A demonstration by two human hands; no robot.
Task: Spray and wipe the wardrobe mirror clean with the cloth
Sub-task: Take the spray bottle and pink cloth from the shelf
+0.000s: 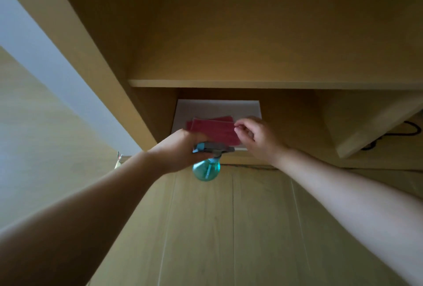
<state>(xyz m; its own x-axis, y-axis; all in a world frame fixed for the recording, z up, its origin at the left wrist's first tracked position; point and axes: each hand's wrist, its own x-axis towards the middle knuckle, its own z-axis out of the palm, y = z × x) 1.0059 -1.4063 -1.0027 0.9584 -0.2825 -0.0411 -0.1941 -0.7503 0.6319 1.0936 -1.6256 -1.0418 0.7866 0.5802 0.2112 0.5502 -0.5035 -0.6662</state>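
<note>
Spray bottle (pixel 206 169) sits in my left grip (pixel 180 150), fingers wrapped round the neck & clenched on it, just under the grey trigger head (pixel 214 147). Teal body hangs below my hand, in front of the compartment's front edge. The grey head sticks out to the R past my knuckles, ending near my other wrist but not touching it.

Cloth (pixel 212 128) is red, lying in loose flat layers on a white sheet (pixel 217 105). That sheet lies on the btm of the lower wardrobe compartment, under the shelf (pixel 251 83). Cloth's near-L corner is hidden behind my left hand, so I can't tell if that hand touches it.

My right grip (pixel 254 135) is half closed, fingers curled inward w/ the thumb close to them. Fingertips (pixel 237 128) are at the cloth's R edge & look to be touching it. Whether I've actually pinched the fabric or only rest on it, I can't tell, since the edge is too small & blurred there.

Far R of the compartment there's a tilted wood board (pixel 366 125) w/ a black cable (pixel 412 130) looping beside it. Both are well apart from my hands.
</note>
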